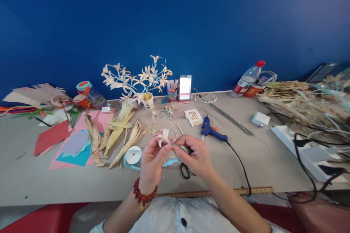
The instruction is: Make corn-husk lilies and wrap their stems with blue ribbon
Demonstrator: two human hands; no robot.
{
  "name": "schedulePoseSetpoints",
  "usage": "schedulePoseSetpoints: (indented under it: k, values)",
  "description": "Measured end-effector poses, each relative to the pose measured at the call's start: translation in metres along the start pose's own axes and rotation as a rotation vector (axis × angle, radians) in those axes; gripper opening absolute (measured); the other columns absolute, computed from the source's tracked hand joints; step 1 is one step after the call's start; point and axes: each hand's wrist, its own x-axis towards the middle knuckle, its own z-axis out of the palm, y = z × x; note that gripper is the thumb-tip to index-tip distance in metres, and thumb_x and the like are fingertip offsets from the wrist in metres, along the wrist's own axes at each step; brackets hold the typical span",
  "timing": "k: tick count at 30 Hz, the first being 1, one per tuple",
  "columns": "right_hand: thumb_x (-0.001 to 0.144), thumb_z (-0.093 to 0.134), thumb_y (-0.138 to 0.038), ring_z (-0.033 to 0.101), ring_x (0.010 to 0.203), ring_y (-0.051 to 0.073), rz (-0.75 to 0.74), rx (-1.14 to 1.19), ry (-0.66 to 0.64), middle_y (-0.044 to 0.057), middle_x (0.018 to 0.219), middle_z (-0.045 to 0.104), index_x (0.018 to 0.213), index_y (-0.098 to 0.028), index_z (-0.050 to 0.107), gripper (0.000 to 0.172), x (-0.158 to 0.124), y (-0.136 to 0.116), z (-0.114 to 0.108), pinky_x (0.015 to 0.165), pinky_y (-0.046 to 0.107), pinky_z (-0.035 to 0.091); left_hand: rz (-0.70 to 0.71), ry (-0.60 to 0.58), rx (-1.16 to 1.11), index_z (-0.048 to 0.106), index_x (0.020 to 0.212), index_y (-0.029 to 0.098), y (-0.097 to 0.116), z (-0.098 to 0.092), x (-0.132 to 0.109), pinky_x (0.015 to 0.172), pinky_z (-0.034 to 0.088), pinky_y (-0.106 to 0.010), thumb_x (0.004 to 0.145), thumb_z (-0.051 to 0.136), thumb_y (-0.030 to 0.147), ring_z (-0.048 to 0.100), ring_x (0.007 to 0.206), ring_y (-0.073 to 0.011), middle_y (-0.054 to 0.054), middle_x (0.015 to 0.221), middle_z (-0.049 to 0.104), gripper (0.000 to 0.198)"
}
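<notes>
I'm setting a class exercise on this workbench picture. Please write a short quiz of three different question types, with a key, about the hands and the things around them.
1. Multiple choice: Which thing are the left hand and the right hand handling?
A. a red-capped clear plastic bottle
B. a small cream-white flower with slender petals
C. a flat pink sheet of paper

2. True or false: The blue glue gun with a black cord lies to the left of both hands.

3. Fill in the missing word: A red-beaded bracelet circles the ____ wrist.

Key:
1. B
2. False; the blue glue gun lies beyond the hands, to the right.
3. left
</notes>
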Motion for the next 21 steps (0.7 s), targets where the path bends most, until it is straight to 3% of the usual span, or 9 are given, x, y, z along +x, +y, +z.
schedulePoseSetpoints:
  k: [4, 10, 13, 17, 21]
  values:
    - [0.084, 0.063, -0.032, 0.049, 0.053, 0.011, 0.019, 0.024, -0.054, 0.0, 0.06, 0.058, 0.071, -0.018, 0.064, 0.019, -0.001, -0.001, 0.0, 0.053, 0.023, 0.038, 0.023, -0.02, 0.016, 0.07, 0.079, 0.021, 0.001, -0.002, 0.0, 0.088, 0.046, -0.029, 0.077, 0.073, 0.023, 0.059, 0.087, -0.0154, -0.002, 0.09, 0.061, 0.005]
    - [0.08, 0.069, -0.04, 0.039, 0.041, 0.007, 0.255, 0.315, -0.147, -0.005, 0.051, 0.048, 0.071, -0.018, 0.061, 0.025, 0.001, 0.009, -0.001, 0.042, 0.02, 0.032, -0.014, -0.086, -0.026, 0.07, 0.079, 0.022, 0.003, -0.007, 0.004, 0.081, 0.048, -0.029, 0.076, 0.074, 0.022, 0.061, 0.084, -0.0162, -0.001, 0.083, 0.063, 0.005]
    - [0.079, 0.07, -0.04, 0.036, 0.041, 0.006, 0.29, 0.404, -0.187, -0.006, 0.05, 0.045, 0.07, -0.018, 0.059, 0.026, 0.003, 0.015, -0.001, 0.041, 0.019, 0.03, -0.023, -0.081, 0.014, 0.071, 0.082, 0.021, 0.001, -0.01, 0.007, 0.079, 0.048, -0.028, 0.077, 0.074, 0.024, 0.06, 0.086, -0.0169, -0.003, 0.087, 0.064, 0.007]
    - [0.079, 0.069, -0.04, 0.033, 0.041, 0.006, 0.275, 0.381, -0.135, -0.006, 0.051, 0.045, 0.07, -0.018, 0.057, 0.027, 0.006, 0.018, 0.0, 0.042, 0.019, 0.029, -0.049, -0.101, 0.069, 0.069, 0.081, 0.018, -0.002, -0.012, 0.012, 0.078, 0.047, -0.028, 0.078, 0.072, 0.028, 0.059, 0.084, -0.0171, -0.004, 0.086, 0.065, 0.011]
    - [0.079, 0.067, -0.038, 0.041, 0.049, 0.009, 0.17, 0.178, -0.004, -0.004, 0.055, 0.05, 0.067, -0.018, 0.058, 0.025, 0.009, 0.02, 0.004, 0.048, 0.021, 0.034, -0.057, -0.063, 0.055, 0.065, 0.082, 0.019, -0.007, -0.012, 0.019, 0.079, 0.046, -0.027, 0.076, 0.074, 0.027, 0.059, 0.083, -0.0154, -0.002, 0.085, 0.065, 0.013]
